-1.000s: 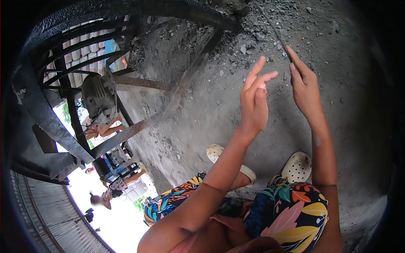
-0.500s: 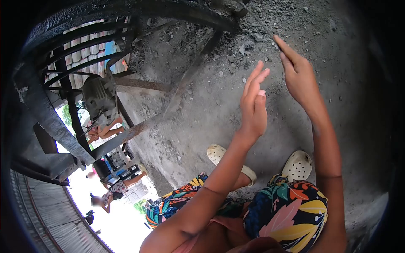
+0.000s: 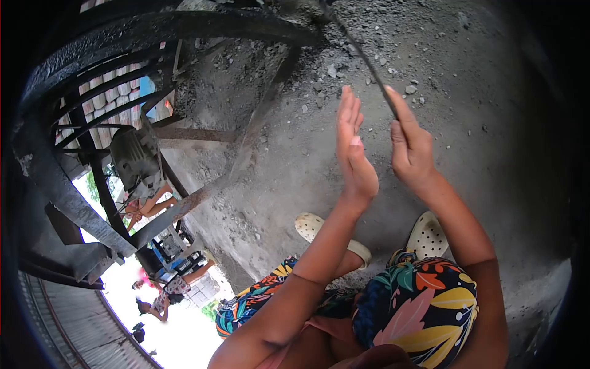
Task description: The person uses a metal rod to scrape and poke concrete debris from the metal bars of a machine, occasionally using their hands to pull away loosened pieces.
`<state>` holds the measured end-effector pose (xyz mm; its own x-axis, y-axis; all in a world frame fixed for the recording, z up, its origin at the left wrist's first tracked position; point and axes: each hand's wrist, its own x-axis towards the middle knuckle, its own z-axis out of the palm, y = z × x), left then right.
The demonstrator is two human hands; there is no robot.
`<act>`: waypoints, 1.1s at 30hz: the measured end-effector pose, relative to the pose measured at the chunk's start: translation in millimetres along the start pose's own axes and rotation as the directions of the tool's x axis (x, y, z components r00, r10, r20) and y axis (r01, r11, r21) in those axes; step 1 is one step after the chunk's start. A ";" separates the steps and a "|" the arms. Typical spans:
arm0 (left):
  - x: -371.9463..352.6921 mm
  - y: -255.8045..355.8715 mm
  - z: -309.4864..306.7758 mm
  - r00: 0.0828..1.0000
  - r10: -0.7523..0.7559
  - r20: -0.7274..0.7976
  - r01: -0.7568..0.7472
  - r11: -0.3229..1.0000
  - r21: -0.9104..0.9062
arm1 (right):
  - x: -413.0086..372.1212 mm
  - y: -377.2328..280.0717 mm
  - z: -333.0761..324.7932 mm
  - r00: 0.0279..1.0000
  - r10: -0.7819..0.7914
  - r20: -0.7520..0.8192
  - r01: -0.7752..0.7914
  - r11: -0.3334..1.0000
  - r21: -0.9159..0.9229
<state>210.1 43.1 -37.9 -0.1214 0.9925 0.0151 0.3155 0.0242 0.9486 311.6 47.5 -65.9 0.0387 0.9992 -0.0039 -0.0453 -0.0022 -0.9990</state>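
My right hand (image 3: 415,146) is closed around a thin dark rod (image 3: 364,54), with the index finger stretched along it. The rod slants up and left past the rubble (image 3: 393,37) to the top edge of the view, where its far end is out of sight. Beside it, my left hand (image 3: 356,161) is raised with its fingers stretched out and nothing in it. Its palm faces the right hand, and a gap separates the two.
A dark metal frame with curved bars (image 3: 184,27) fills the upper left, with a motor (image 3: 132,150) on it. Past the frame, people (image 3: 163,304) are in a bright opening. My pale clogs (image 3: 428,237) stand on the dusty floor (image 3: 276,190).
My right hand has come down and left, closer to my left hand, and the rod now shows plainly. My left hand has shifted slightly left, still open.
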 end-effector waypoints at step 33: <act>13.3 23.4 17.0 0.867 0.346 0.359 -0.391 0.919 0.059 | 30.3 10.6 -42.3 0.955 0.231 0.184 -0.068 0.777 -0.625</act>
<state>231.8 58.9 -20.9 0.3412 0.9120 0.2278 0.3928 -0.3585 0.8469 354.5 76.1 -78.5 -0.1571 0.9614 -0.2261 0.5864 -0.0934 -0.8046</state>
